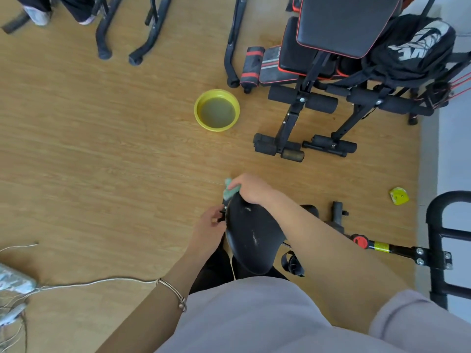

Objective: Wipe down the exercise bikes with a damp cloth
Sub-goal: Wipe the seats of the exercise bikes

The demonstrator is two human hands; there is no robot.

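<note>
Cloth (230, 191): green, soft, limp, likely damp; bunched at the saddle's nose.
Right hand (251, 191): grip closed on cloth.
Left hand (210, 225): pinching a small black part beside the saddle (251, 238).
Saddle: stiff, smooth, scuffed.
Basin (217, 110): murky water, on floor, well apart.

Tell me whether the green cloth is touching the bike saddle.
Touching. The head view shows the right hand pressing the green cloth against the narrow tip of the black saddle, no gap visible.

You stand on a pale wood-grain floor (102, 138), evenly lit. A black weight bench (346, 26) with red piping sits ahead right, a black backpack (418, 44) against it. White wall (453, 149) at right.
</note>
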